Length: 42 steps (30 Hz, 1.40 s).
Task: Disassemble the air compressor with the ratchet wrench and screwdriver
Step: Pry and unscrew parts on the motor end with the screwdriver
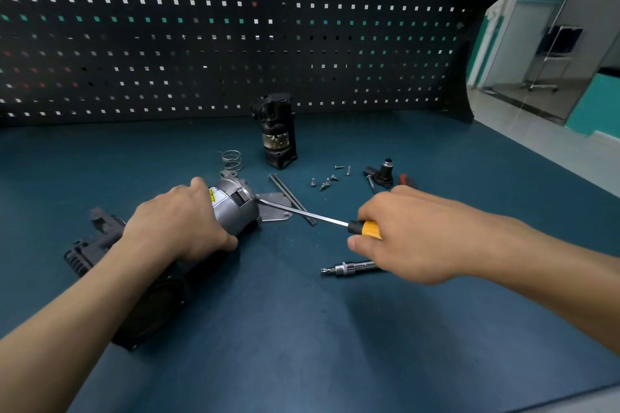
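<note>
The air compressor [233, 211] lies on its side on the surface [302, 329], black finned end toward the person, silver motor end pointing away. The left hand [177, 221] is curled over the silver body, gripping it and pinning it down. The right hand [406, 235], to the right of the compressor, is closed round the orange handle of the screwdriver [312, 214], whose flat tip sits at the seam of the compressor's end cap.

This looks like a prying step. The main risk is the tip skidding out of the seam. The body is round and could roll under a sideways load, and the left hand's fingers lie near the tip. Levering too hard could also gouge or crack the cap. A sudden release could sweep through the loose screws [323, 182] and long bolts [292, 199] just right of the compressor and scatter them. The ratchet wrench [349, 268] lies untouched, also to the compressor's right and nearer the person.
</note>
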{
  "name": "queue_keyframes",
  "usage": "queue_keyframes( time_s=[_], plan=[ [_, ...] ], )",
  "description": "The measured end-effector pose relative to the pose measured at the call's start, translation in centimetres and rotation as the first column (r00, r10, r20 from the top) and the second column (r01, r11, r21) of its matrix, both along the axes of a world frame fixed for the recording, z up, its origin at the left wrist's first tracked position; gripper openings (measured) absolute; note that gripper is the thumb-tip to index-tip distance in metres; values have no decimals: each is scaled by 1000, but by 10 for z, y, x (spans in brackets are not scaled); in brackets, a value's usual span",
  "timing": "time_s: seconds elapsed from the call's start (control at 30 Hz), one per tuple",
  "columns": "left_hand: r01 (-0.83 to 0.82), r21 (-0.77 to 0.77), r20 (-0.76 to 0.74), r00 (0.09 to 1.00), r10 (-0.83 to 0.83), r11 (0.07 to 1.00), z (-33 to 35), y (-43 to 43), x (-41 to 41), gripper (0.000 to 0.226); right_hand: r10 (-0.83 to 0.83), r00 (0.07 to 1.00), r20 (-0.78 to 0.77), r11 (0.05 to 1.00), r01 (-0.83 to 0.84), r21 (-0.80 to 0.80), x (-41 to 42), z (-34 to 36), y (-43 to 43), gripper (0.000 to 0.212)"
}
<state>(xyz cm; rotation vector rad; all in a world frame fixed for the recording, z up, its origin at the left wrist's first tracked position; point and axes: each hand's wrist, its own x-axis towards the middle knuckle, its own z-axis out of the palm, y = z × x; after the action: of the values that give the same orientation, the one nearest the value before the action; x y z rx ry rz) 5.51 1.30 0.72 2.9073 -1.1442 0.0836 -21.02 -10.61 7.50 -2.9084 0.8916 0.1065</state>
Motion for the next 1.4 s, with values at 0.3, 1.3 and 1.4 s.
queue_keyframes(
  time_s=[0.3, 1.3, 1.4],
  plan=[
    [5, 3, 0, 1000, -5, 1000, 1, 0, -1, 74, 2, 999, -36, 1000, -1, 23, 4, 6, 1, 41],
    [157, -1, 55, 986, -156, 988, 3, 8, 2, 65, 263, 930, -258, 893, -336, -300, 56, 8, -107, 71],
    [146, 4, 56, 988, -146, 989, 3, 8, 1, 65, 268, 906, -327, 891, -362, -272, 73, 26, -111, 72]
  ],
)
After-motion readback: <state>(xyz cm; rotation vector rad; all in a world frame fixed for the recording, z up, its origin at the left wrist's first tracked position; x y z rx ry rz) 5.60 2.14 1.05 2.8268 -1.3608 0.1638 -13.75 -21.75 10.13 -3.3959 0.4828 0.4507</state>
